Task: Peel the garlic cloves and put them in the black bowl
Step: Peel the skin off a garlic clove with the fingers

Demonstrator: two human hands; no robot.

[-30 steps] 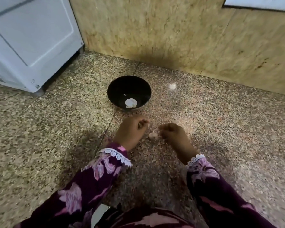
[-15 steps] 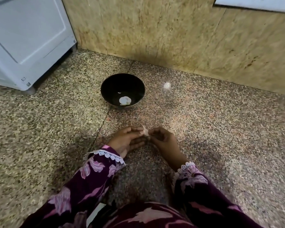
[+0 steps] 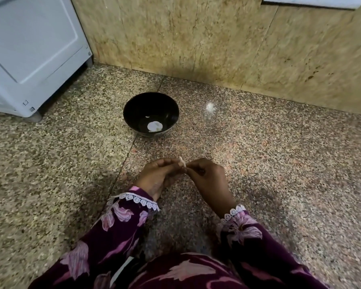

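Observation:
A black bowl point(image 3: 151, 99) stands on the speckled stone floor near the wall. Inside it lies one pale peeled garlic clove point(image 3: 154, 126) and a small white fleck. Closer to me, both hands meet over the floor. My left hand point(image 3: 157, 176) and my right hand point(image 3: 206, 174) pinch a small pale garlic clove point(image 3: 182, 162) between their fingertips, its pointed end sticking up. Most of the clove is hidden by the fingers.
A white appliance point(image 3: 33, 51) stands at the back left on a small foot. A beige stone wall point(image 3: 217, 38) runs behind the bowl. A bright light spot point(image 3: 210, 106) shines on the floor right of the bowl. My floral sleeves fill the bottom.
A second ago the clove lay on the floor between my hands. Both hands have since lifted it and come together, pinching it between the fingertips.

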